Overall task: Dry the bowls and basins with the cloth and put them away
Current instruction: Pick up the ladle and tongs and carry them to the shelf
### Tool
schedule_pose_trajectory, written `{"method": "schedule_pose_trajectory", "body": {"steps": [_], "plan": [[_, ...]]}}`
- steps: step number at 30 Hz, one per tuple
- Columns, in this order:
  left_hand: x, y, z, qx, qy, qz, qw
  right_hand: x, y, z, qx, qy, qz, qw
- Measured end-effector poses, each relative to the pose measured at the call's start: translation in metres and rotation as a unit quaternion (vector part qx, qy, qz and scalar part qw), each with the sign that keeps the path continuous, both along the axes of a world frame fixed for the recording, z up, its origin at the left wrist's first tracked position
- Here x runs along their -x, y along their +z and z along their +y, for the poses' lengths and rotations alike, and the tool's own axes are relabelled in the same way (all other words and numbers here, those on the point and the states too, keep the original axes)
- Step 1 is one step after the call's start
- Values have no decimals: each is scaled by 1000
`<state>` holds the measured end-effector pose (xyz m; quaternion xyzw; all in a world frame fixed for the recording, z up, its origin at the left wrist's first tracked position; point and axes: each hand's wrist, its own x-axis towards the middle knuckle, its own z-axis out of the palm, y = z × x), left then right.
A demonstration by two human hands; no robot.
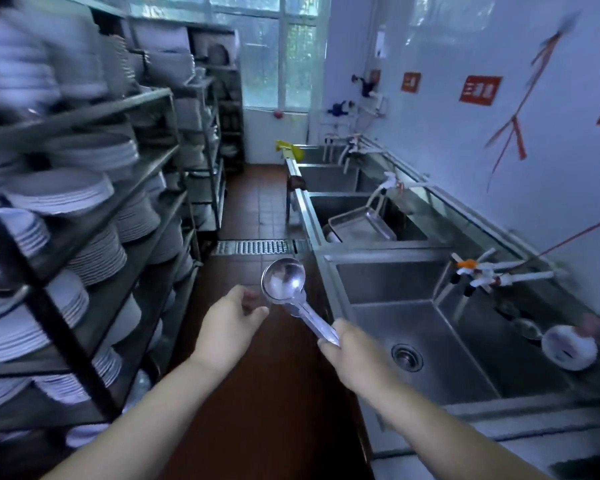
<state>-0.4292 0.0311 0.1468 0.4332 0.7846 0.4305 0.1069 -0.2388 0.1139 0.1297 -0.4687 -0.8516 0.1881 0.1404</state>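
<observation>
Ladle [283, 279] mid-frame, gripped by handle in my right hand [347, 348] | left hand [231, 318] loose, empty, reaching toward it | white bowl [568, 346] lower right beside sink [426, 341] | cloth unseen

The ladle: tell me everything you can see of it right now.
The ladle looks like shiny bare metal, with a round, deep bowl and a long flat handle. The right hand grips the handle's lower end, holding it over the brown floor just left of the near sink. The bowl points up and away, its hollow facing the camera and apparently empty. The left hand hovers open beside the bowl, not clearly touching.
</observation>
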Motion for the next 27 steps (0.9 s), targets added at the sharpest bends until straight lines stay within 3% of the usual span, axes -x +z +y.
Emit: {"method": "schedule_pose_trajectory", "body": {"steps": [4, 15, 22, 27], "plan": [[66, 19, -11, -22, 7, 20, 1000, 95, 30, 2, 3, 27, 38, 999], [251, 76, 8, -142, 38, -43, 988, 353, 100, 2, -17, 91, 170, 981], [345, 120, 14, -172, 74, -79, 979, 455, 141, 5, -86, 161, 254, 950], [392, 165, 24, -227, 125, -50, 964, 506, 180, 14, -110, 229, 315, 915]]}}
